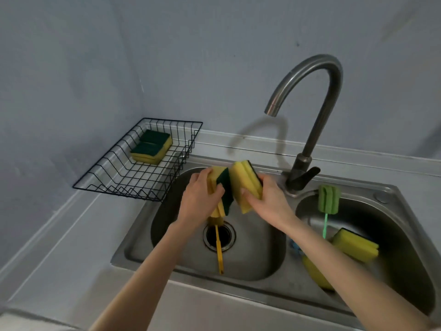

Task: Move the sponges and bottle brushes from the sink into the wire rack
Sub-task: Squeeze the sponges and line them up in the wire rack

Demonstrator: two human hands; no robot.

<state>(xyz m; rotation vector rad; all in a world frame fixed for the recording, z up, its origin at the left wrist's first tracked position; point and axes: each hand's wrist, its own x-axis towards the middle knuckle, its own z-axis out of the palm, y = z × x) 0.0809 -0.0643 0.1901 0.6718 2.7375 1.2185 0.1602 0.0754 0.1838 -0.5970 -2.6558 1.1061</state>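
Sponges in hands: two yellow sponges with dark green tops are held up over the left bowl of the sink [133, 247]. They touch each other.
Left hand [200, 199]: its grip is closed around the left sponge [223, 189]. A yellow bottle brush [218, 244] also seems to be in this grip. Its thin handle hangs down over the drain hole [219, 236].
Right hand [267, 199]: its grip is closed around the right sponge [245, 185], with the thumb on the yellow side.
Wire rack [119, 173]: black, on the worktop [71, 240], left of the sink, in the far corner by the wall.
Sponges in rack [151, 149]: two sit side by side at the far end, green tops up, touching.
Green bottle brush [328, 199]: in the right bowl. Its fuzzy head leans on the far rim and its handle points down into the bowl.
Sponge in right bowl [355, 246]: yellow, lying tilted near the green handle.
Other things in right bowl: another yellow thing [316, 273] lies near the front, partly hidden by the right arm. I cannot tell what it is. A small blue bit [296, 247] shows beside it.
Tap [310, 111]: grey and curved, at the far side between the two bowls.
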